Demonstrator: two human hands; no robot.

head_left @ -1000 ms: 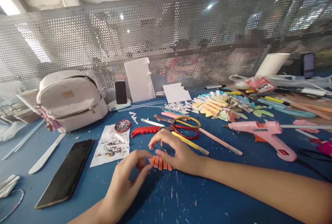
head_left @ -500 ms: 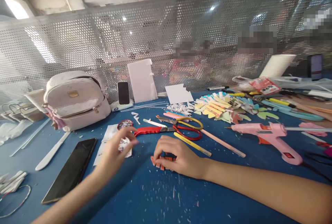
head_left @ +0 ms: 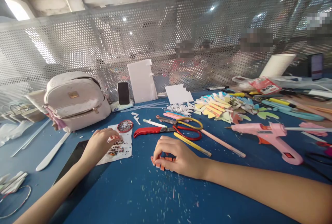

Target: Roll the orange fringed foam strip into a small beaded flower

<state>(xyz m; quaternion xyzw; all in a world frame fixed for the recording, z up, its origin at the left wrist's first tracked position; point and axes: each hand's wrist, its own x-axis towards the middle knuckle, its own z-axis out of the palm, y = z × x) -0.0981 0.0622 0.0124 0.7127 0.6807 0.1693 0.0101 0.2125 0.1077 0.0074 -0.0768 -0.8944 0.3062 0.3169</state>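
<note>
Left hand (head_left: pixel 100 145) over small colorful bits (head_left: pixel 114 151) on white paper (head_left: pixel 127 149), its grip unclear from here, right hand (head_left: pixel 178 157) holding an orange slatted piece (head_left: pixel 162 166) against the blue counter (head_left: pixel 145 198)

The head camera looks forward, down at hands (head_left: pixel 178 156).

The bare right hand (head_left: pixel 171 154) is curled onto a small orange slatted piece (head_left: pixel 162 167); at its nine o'clock, the bare left hand (head_left: pixel 101 144) reaches over a white sheet (head_left: pixel 128 144) strewn with multicoloured flecks (head_left: pixel 113 153); at three o'clock lies a pink plastic glue gun (head_left: pixel 277 136).
</note>
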